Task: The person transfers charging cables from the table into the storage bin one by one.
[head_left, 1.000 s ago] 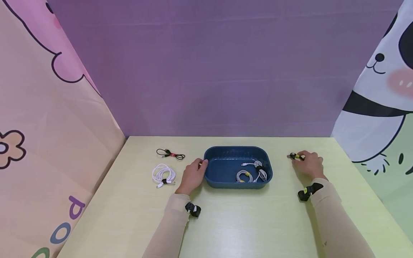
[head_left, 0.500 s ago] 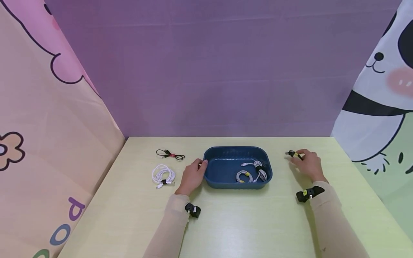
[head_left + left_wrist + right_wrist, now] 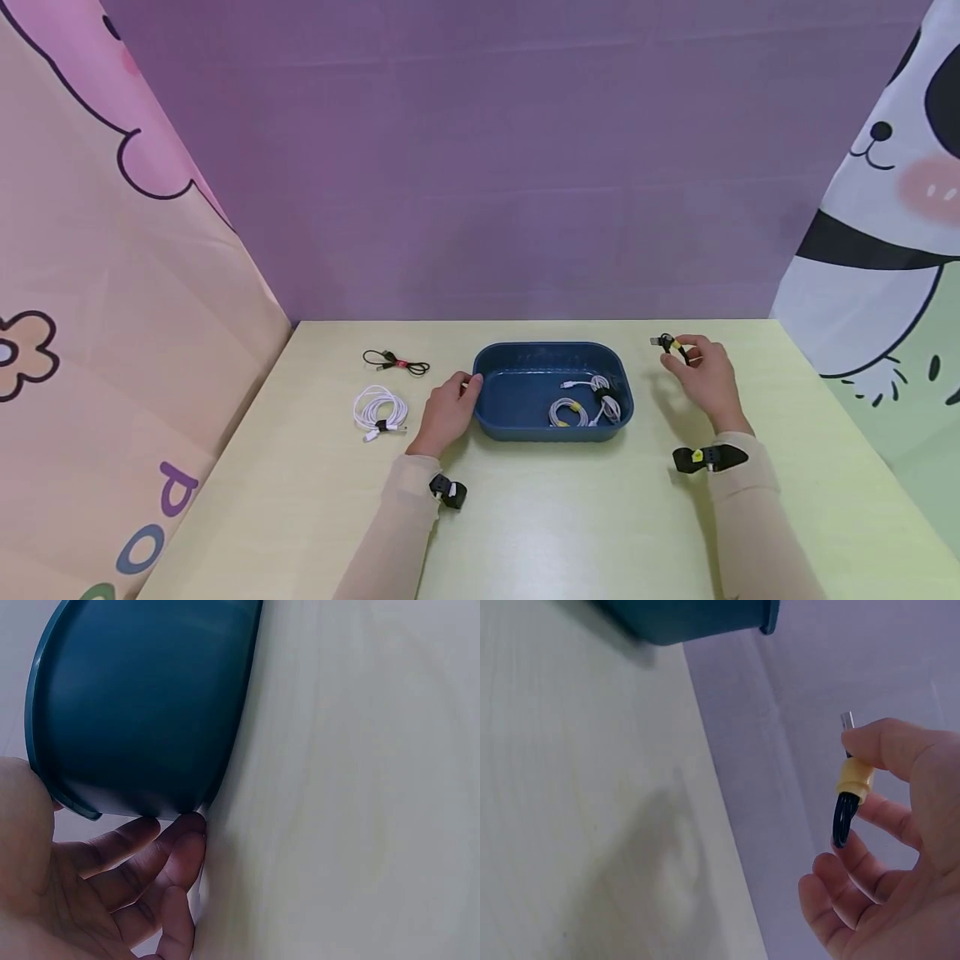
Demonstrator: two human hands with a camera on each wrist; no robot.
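Note:
My right hand pinches a small bundled black USB cable with a yellow tie, held above the table to the right of the blue plastic bin. In the right wrist view, the cable's metal plug sticks out past the thumb. My left hand grips the bin's left end, thumb at the rim and bent fingers against the outer wall. Inside the bin, toward its right side, lie two coiled white cables, one with a yellow tie and one with a black tie.
Left of the bin, a black cable with a red tie lies behind a coiled white cable with a black tie. A purple backdrop rises at the table's far edge, with printed cloths at both sides.
My right hand has lifted the black USB cable off the table and carried it left toward the bin. The left hand and the bin have stayed put.

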